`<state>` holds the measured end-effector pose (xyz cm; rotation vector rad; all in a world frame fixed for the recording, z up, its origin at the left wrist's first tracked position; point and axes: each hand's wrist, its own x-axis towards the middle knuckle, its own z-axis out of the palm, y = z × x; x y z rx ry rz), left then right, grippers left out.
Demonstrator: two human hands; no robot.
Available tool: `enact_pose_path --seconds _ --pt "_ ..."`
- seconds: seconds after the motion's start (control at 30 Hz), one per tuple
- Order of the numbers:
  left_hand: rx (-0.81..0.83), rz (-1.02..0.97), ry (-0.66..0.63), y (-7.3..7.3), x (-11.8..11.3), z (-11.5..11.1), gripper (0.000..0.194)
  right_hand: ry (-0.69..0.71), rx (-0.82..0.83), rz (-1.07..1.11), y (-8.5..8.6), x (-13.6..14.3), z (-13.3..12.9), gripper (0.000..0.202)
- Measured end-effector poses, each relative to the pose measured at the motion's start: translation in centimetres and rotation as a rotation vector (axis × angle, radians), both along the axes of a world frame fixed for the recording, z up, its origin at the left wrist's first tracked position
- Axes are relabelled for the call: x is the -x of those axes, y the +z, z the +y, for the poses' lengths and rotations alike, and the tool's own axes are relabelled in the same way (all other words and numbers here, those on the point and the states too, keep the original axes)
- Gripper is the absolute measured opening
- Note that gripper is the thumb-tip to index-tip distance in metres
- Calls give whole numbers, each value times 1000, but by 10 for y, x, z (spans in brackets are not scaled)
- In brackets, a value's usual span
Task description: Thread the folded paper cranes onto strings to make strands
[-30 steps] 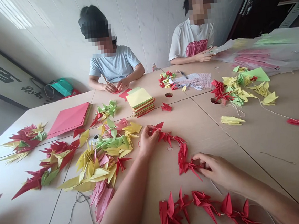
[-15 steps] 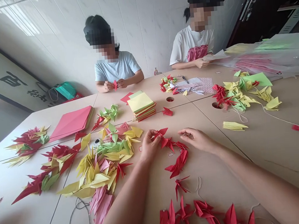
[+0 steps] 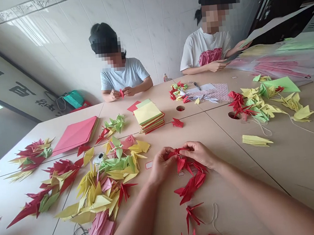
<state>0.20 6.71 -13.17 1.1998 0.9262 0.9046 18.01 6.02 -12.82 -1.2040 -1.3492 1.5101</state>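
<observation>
My left hand (image 3: 162, 163) and my right hand (image 3: 198, 153) meet at mid-table, both pinching a red folded paper crane (image 3: 177, 151) between their fingertips. Below my fingers hangs a curving string of red cranes (image 3: 191, 188), lying partly on the table. Nearer to me lie a single red crane (image 3: 192, 214) and a loose loop of pale string (image 3: 215, 214). More red cranes show at the bottom edge. To the left of my left hand spreads a heap of yellow, green, pink and red cranes (image 3: 106, 201).
A stack of square paper (image 3: 149, 116) and pink sheets (image 3: 75, 135) lie beyond the heap. More cranes (image 3: 261, 103) lie at the right, near a table hole (image 3: 233, 115). Across the table, one person (image 3: 125, 76) holds a red crane; another (image 3: 206, 50) holds paper sheets.
My right hand has moved left from open air and closed on the red crane beside my left hand. The person at the right has raised a large sheet. The view has shifted slightly.
</observation>
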Motion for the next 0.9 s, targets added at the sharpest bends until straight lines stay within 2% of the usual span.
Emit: enact_pose_path --seconds 0.27,0.67,0.9 --pt "77 -33 -13 4 -6 -3 25 62 53 8 1 -6 -1 35" --pt "219 -294 -82 4 0 -3 19 122 200 254 7 -4 -5 32" --pt "318 -361 -17 6 1 -1 25 95 256 259 5 -6 -3 37"
